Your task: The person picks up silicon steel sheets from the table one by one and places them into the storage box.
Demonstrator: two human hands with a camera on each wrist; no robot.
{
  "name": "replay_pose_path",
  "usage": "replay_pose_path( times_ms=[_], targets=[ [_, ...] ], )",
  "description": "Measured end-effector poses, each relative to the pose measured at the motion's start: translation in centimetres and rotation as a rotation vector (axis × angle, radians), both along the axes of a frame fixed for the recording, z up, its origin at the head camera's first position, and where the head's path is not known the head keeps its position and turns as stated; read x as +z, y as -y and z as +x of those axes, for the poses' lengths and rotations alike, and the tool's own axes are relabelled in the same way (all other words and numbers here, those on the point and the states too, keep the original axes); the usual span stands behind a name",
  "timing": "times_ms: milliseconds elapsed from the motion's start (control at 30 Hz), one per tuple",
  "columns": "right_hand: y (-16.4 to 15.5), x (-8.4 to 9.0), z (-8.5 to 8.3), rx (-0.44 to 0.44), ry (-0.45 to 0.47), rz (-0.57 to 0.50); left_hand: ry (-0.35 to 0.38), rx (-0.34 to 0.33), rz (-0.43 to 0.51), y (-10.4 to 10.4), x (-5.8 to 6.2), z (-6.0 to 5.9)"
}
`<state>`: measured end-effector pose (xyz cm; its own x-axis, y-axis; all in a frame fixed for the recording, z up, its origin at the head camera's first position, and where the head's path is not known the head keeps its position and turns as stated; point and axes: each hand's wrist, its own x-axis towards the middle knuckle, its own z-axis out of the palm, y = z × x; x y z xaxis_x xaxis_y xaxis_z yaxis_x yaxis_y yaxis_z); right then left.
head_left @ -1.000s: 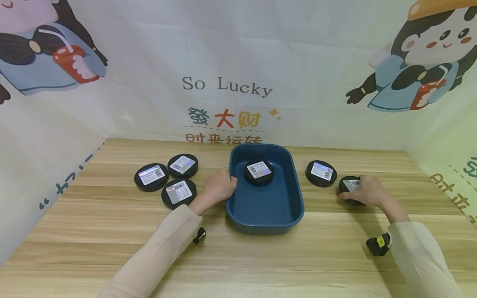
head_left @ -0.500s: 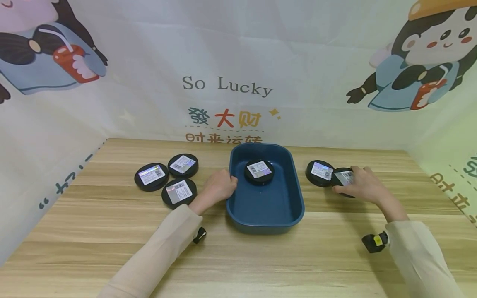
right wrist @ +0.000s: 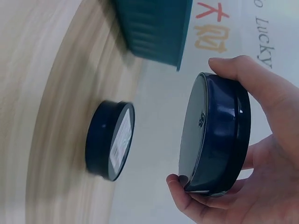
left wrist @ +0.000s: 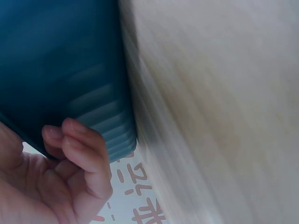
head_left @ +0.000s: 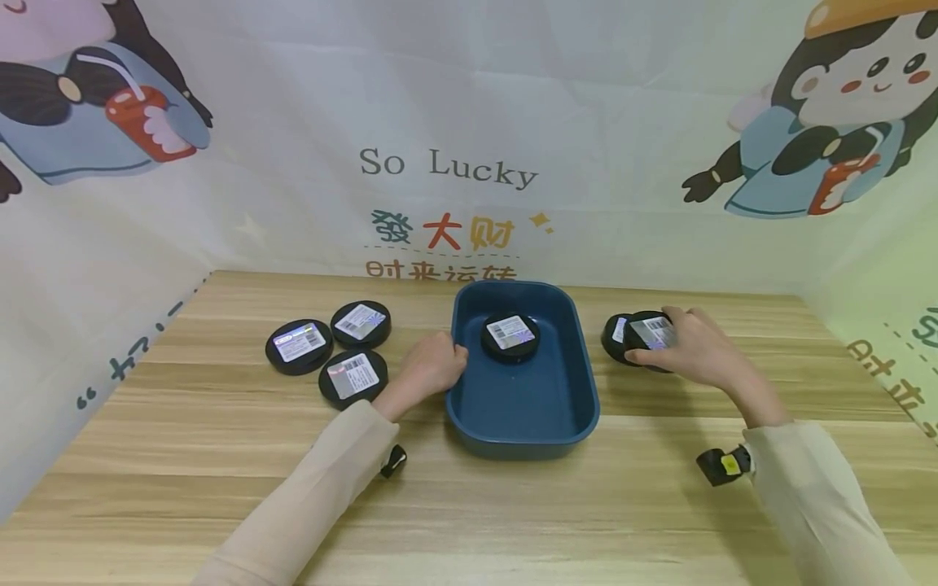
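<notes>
My right hand (head_left: 696,352) grips a round black tin (head_left: 649,335) off the table, above another tin (right wrist: 110,140). My left hand (head_left: 431,366) clasps the blue tray (head_left: 522,431). The glossy tin could slip, my fingertips holding only its rim.

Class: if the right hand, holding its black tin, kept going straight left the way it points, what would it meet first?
Probably the other black tin on the table just left of the right hand, before the blue tray; height is unclear.

one tin (head_left: 510,337) in tray (head_left: 579,407), three tins (head_left: 330,348) left
</notes>
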<state>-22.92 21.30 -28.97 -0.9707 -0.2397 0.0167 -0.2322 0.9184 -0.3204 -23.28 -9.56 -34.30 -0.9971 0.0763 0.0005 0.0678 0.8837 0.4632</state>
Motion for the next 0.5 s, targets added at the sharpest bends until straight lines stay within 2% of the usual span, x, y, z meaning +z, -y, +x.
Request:
replay_pose_path(
  times_ms=[333, 500],
  targets=[
    [2.1, 0.9, 0.1, 0.033, -0.044, -0.002, -0.006, -0.004, 0.004, 0.0, 0.0, 0.0],
    [3.2, 1.3, 0.1, 0.041, -0.033, -0.010, -0.008, -0.007, 0.004, 0.0, 0.1, 0.0]
  ],
)
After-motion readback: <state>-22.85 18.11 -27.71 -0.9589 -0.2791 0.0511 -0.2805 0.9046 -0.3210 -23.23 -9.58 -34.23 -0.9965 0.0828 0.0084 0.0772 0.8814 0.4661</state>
